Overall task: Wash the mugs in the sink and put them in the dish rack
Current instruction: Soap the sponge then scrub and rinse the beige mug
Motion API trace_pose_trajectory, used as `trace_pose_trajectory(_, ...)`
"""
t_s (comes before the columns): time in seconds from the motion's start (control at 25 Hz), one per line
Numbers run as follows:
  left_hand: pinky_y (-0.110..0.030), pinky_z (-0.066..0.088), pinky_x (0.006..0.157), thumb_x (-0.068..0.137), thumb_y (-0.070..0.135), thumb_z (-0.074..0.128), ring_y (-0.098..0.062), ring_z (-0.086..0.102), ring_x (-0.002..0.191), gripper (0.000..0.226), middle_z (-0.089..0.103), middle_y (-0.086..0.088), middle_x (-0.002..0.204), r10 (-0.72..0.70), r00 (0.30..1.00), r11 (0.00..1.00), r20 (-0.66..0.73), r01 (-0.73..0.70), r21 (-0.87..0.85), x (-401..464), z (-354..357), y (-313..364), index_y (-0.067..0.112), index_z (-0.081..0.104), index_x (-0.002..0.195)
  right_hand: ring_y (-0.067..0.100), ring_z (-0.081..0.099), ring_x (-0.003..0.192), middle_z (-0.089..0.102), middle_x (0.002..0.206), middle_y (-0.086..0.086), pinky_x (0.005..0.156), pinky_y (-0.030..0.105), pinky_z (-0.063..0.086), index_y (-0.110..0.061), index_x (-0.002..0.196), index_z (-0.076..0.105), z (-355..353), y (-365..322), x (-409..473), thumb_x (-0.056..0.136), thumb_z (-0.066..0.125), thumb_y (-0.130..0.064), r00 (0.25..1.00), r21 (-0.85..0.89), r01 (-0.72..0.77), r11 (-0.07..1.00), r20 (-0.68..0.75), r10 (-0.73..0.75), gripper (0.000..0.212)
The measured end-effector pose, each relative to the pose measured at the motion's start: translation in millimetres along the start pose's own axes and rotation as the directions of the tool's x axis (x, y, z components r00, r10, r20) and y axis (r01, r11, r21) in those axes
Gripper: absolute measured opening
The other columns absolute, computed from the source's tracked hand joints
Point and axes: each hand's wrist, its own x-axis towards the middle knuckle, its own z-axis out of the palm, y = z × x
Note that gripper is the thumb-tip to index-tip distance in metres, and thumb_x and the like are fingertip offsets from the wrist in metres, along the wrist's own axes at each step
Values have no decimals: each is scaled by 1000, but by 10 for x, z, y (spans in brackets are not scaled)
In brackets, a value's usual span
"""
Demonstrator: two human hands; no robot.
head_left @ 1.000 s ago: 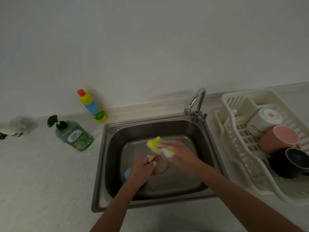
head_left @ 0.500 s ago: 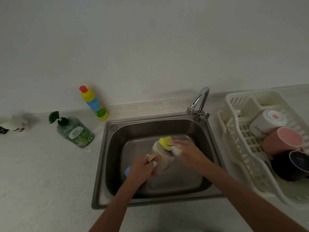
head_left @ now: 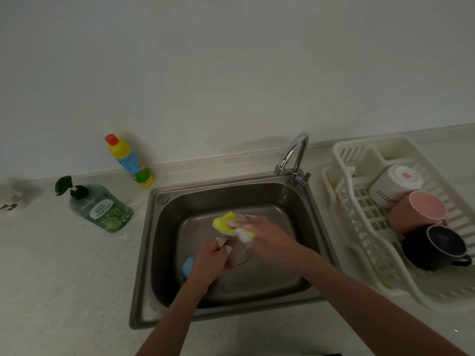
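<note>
Over the steel sink (head_left: 164, 253), my left hand (head_left: 212, 260) grips the handle of a beige mug (head_left: 239, 254), mostly hidden behind both hands. My right hand (head_left: 262, 233) holds a yellow sponge (head_left: 223, 223) with foam on it and presses it on the mug's top. A blue mug (head_left: 187, 268) lies in the sink beside my left wrist, only partly visible. In the white dish rack (head_left: 359, 222) to the right lie a white mug (head_left: 394, 185), a pink mug (head_left: 417, 211) and a black mug (head_left: 437, 249).
The tap (head_left: 293, 158) stands at the sink's back right corner. A green soap pump bottle (head_left: 100, 208) and a yellow cleaner bottle (head_left: 128, 160) stand on the counter to the left of the sink. A blurred small object (head_left: 12, 201) sits at the far left edge.
My right hand has moved the sponge over the beige mug, from its rim half a second ago to its top now, covering the mug. My left hand has kept its grip.
</note>
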Motion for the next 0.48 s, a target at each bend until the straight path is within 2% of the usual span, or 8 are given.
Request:
trace_pose_trajectory(0.04, -28, 59, 58, 98, 7, 54, -31, 70, 76, 16, 68, -17, 90, -5, 1000, 1000, -2, 5, -28, 8, 15, 16, 10, 68, 91, 11, 38, 139, 51, 146, -4, 119, 37, 21, -24, 140, 54, -10, -17, 74, 98, 41, -45, 1000, -25, -26, 999, 16, 26, 49)
trace_pose_trajectory(0.12, -31, 60, 59, 98, 11, 58, -36, 70, 84, 13, 67, -19, 93, -2, 1000, 997, -3, 2, -71, 15, -20, 63, 4, 68, 93, 18, 47, 134, 57, 140, -1, 115, 44, 30, -21, 136, 58, -36, 72, 147, 94, 34, -52, 997, -52, -66, 996, -30, 65, 57)
trace_pose_trajectory(0.2, -30, 60, 59, 97, 13, 60, -32, 70, 78, 15, 67, -18, 88, 12, 1000, 998, 7, -12, -56, -4, -84, 98, 2, 68, 93, 18, 52, 127, 63, 131, -1, 110, 38, 35, -18, 127, 65, -80, 137, 24, 88, 31, -56, 993, -63, -73, 995, -94, 67, 65)
trace_pose_trajectory(0.24, -27, 59, 58, 97, 10, 58, -27, 69, 73, 13, 67, -16, 85, 20, 1000, 1000, 19, -19, -18, -15, -102, 97, 4, 69, 93, 15, 52, 125, 63, 128, -4, 109, 34, 35, -18, 123, 67, -57, 134, -52, 88, 35, -55, 992, -15, -58, 998, -112, 56, 60)
trace_pose_trajectory(0.32, -20, 56, 54, 98, 4, 53, -19, 67, 68, 18, 68, -11, 85, 24, 999, 999, 37, -25, 32, -30, -89, 92, 9, 70, 99, 4, 49, 125, 59, 128, -13, 109, 23, 33, -20, 124, 68, -25, 18, -113, 90, 44, -52, 992, 106, -10, 994, -125, 24, 52)
trace_pose_trajectory(0.36, -19, 55, 53, 98, 3, 52, -17, 66, 68, 18, 68, -11, 86, 24, 999, 999, 37, -25, 24, -32, -69, 97, 8, 70, 102, 0, 46, 125, 57, 130, -14, 110, 20, 31, -20, 127, 66, -32, -43, -62, 89, 44, -53, 992, 115, 9, 993, -125, 5, 55)
trace_pose_trajectory(0.48, -22, 55, 52, 97, 8, 57, -20, 66, 74, 13, 66, -13, 88, 16, 1000, 999, 9, -16, -51, -13, -60, 165, 2, 68, 96, 2, 51, 122, 63, 132, -2, 111, 28, 37, -15, 128, 66, -102, 22, 89, 88, 42, -48, 990, 104, -18, 994, -141, 33, 57)
